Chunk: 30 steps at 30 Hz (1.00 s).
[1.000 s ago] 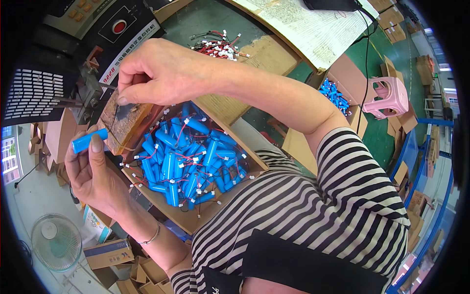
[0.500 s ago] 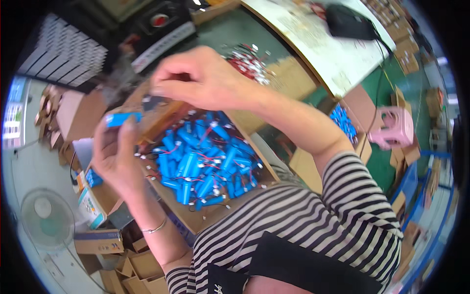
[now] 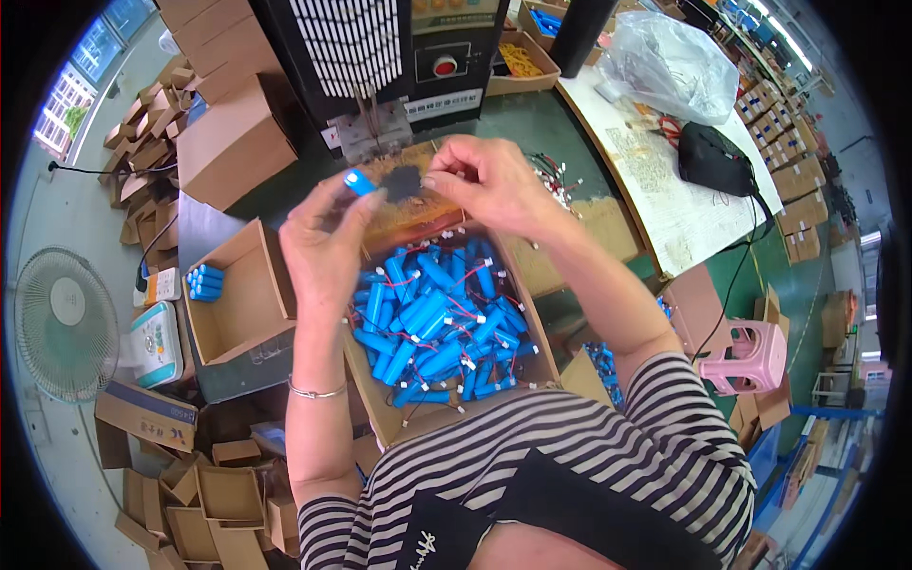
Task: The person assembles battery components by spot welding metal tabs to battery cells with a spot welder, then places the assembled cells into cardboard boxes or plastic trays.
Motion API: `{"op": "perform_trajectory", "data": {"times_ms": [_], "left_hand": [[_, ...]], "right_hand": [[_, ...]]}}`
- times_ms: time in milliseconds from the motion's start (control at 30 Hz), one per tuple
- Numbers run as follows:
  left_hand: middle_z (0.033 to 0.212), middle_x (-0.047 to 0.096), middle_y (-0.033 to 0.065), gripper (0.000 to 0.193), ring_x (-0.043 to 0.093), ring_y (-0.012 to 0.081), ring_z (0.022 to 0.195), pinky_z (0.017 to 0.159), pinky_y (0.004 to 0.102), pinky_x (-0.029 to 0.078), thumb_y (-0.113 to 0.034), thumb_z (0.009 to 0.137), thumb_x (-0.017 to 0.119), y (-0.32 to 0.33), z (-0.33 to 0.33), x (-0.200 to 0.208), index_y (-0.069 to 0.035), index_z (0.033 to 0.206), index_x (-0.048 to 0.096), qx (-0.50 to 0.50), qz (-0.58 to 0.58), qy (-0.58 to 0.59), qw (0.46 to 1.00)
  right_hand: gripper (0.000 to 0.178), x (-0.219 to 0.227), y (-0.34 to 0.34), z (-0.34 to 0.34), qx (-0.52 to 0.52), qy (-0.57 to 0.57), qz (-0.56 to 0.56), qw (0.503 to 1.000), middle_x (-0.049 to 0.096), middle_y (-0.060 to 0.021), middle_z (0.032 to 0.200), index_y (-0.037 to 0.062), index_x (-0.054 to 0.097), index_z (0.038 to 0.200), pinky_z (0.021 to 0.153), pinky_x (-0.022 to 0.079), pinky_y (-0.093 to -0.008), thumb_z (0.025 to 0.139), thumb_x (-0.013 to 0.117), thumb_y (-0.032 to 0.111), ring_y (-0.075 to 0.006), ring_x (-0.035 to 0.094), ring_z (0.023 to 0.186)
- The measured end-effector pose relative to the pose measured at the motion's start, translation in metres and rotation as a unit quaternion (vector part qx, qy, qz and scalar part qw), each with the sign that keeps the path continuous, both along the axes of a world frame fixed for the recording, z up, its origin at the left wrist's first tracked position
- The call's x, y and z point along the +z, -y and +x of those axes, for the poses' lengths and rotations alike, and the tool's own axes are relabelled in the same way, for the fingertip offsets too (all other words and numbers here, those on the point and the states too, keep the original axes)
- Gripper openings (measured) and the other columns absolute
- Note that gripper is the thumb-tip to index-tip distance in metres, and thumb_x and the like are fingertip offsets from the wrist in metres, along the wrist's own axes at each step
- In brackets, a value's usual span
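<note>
My left hand [image 3: 328, 228] is closed round a blue cylindrical battery cell [image 3: 359, 181], gripped between thumb and fingers with its pale end showing. To its right, my right hand [image 3: 494, 185] is pinched, thumb against fingers; whatever it holds is too small or hidden to make out. Both hands are above the far edge of a cardboard box [image 3: 549, 351] heaped with blue battery cells [image 3: 432, 318] that have red and black wires and white connectors. Just beyond the left hand, thin metal rods [image 3: 372, 119] come down from a black machine [image 3: 454, 43] with a red button.
Left of my left arm, an open carton [image 3: 249, 323] holds several blue cells [image 3: 205, 282]. Loose connector leads [image 3: 556, 180] lie right of my right hand. Further off are a white table [image 3: 655, 204], a black case [image 3: 712, 163], a pink stool [image 3: 750, 356] and a fan [image 3: 66, 304].
The view has turned, showing more of the machine. My right hand has come down from above to about the level of the cell, which stays in my left hand.
</note>
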<state>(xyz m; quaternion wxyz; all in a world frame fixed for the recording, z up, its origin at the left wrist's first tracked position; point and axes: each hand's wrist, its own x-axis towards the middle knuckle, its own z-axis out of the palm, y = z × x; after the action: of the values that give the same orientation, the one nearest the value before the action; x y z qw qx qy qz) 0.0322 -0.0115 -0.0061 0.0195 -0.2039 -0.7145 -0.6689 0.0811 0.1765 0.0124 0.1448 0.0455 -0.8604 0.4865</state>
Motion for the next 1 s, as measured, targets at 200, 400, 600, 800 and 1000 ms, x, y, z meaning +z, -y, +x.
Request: {"op": "perform_trajectory", "data": {"times_ms": [200, 400, 600, 800, 1000], "left_hand": [[0.083, 0.063, 0.0022, 0.021, 0.055, 0.0070, 0.076, 0.073, 0.0203, 0.045, -0.004, 0.078, 0.068, 0.000, -0.004, 0.008, 0.002, 0.097, 0.064, -0.010, 0.034, 0.005, 0.999], [0.081, 0.063, 0.0002, 0.019, 0.054, 0.0056, 0.075, 0.071, 0.0200, 0.044, -0.005, 0.077, 0.069, 0.004, -0.007, -0.001, 0.001, 0.095, 0.065, -0.003, 0.013, -0.019, 1.000], [0.078, 0.062, -0.0015, 0.017, 0.050, 0.0041, 0.069, 0.067, 0.0195, 0.043, -0.003, 0.076, 0.069, 0.005, 0.000, 0.003, 0.000, 0.092, 0.066, -0.003, 0.021, -0.018, 1.000], [0.078, 0.062, -0.0001, 0.017, 0.052, 0.0060, 0.069, 0.068, 0.0208, 0.043, -0.002, 0.075, 0.068, 0.005, 0.000, 0.002, 0.000, 0.091, 0.065, -0.004, -0.008, -0.037, 0.999], [0.080, 0.063, 0.0011, 0.019, 0.055, 0.0076, 0.074, 0.072, 0.0226, 0.045, -0.004, 0.075, 0.068, 0.012, -0.001, 0.006, -0.001, 0.094, 0.065, 0.012, -0.002, -0.020, 1.000]], "right_hand": [[0.014, 0.027, -0.015, 0.011, 0.061, -0.017, 0.204, 0.977, 0.059, -0.0102, 0.071, 0.0005, 0.061, 0.080, 0.057, 0.044, -0.0322, 0.074, 0.066, 0.012, -0.0241, 0.057, 0.063], [0.017, 0.015, -0.010, 0.006, 0.067, 0.106, -0.134, 0.983, 0.058, 0.0026, 0.069, 0.0017, 0.066, 0.084, 0.053, 0.039, -0.0188, 0.081, 0.067, 0.018, -0.0029, 0.049, 0.062], [0.012, -0.008, 0.007, -0.003, -0.051, -0.021, -0.161, 0.985, 0.057, 0.0016, 0.062, -0.0011, 0.064, 0.079, 0.049, 0.038, -0.0205, 0.079, 0.064, 0.011, -0.0028, 0.047, 0.056], [0.011, -0.004, 0.009, -0.009, -0.034, 0.034, -0.249, 0.967, 0.058, -0.0012, 0.064, -0.0014, 0.063, 0.084, 0.049, 0.040, -0.0192, 0.082, 0.061, 0.009, -0.0040, 0.051, 0.056], [0.015, 0.009, -0.006, -0.003, 0.067, 0.156, -0.277, 0.946, 0.059, -0.0042, 0.068, -0.0023, 0.064, 0.096, 0.043, 0.040, -0.0193, 0.084, 0.060, 0.006, -0.0062, 0.052, 0.051]]}}
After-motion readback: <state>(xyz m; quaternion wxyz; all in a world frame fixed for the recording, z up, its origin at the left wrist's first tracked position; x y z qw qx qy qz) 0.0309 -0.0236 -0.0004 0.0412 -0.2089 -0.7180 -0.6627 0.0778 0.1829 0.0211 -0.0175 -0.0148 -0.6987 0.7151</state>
